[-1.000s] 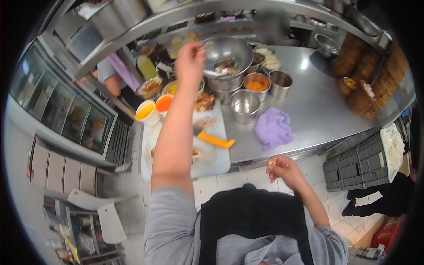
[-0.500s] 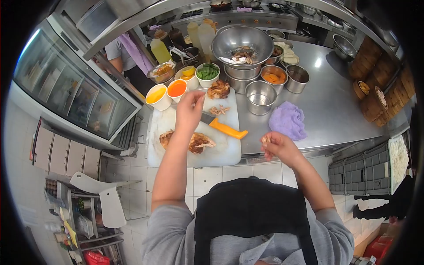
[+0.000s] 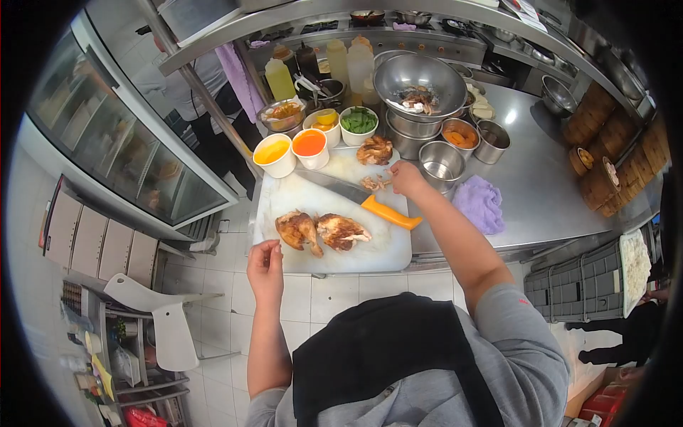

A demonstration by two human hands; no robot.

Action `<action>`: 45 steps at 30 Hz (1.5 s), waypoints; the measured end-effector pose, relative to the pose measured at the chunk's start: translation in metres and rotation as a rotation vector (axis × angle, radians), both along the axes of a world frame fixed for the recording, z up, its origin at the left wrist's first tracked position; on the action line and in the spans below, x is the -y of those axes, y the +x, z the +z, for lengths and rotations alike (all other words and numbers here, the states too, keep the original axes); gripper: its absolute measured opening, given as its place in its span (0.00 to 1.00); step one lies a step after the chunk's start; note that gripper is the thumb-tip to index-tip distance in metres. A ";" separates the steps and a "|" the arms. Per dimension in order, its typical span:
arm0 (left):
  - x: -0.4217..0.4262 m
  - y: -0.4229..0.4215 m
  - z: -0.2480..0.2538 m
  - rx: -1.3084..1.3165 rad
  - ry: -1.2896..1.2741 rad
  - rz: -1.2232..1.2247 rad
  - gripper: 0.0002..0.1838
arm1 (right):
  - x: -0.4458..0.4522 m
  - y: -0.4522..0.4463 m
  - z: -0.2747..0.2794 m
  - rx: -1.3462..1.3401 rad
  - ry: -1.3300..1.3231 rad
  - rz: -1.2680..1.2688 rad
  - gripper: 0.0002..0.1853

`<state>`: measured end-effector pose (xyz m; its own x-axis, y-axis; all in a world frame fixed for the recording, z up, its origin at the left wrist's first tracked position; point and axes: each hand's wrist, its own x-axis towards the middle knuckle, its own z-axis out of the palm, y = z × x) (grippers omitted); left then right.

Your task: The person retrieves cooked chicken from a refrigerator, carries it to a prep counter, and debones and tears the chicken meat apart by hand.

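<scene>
Right hand [image 3: 407, 178]: fingertips drawn together at the meat shreds [image 3: 373, 183] on the cutting board [image 3: 281, 196]; whether they grip a shred, I cannot tell
Left hand [image 3: 265, 267]: loosely curled, thumb near the fingers, just beside the board's near left corner; anything inside is hidden
Meat: one small heap is in shreds; three browned pieces [image 3: 375, 151] [image 3: 295, 229] [image 3: 343, 233] remain large, one at the board's far end, two near its front edge
Knife [image 3: 388, 212]: flat across the board, orange handle reaching past its right edge, close to the right forearm
Board's far left edge: tubs of yellow [image 3: 274, 158] and orange sauce [image 3: 310, 146] crowd it
Room: bare board between knife and the two front pieces; steel surface [image 3: 562, 178] to its right, beyond the purple cloth [image 3: 479, 205]
</scene>
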<state>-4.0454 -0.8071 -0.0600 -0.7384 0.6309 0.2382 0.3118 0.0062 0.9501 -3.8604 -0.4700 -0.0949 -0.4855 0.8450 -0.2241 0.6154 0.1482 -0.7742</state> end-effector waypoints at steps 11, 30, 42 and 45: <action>0.020 -0.020 -0.016 0.087 0.042 -0.042 0.04 | 0.019 -0.021 0.007 0.220 0.495 0.097 0.10; 0.006 0.001 -0.001 -0.091 -0.037 -0.047 0.04 | 0.011 -0.040 -0.003 -0.090 0.289 0.161 0.17; -0.035 0.014 0.012 -0.152 -0.051 0.009 0.04 | 0.013 -0.029 0.019 -0.164 0.568 0.256 0.07; -0.044 0.017 0.024 -0.250 -0.033 0.045 0.05 | 0.018 -0.023 0.027 -0.243 0.527 0.307 0.04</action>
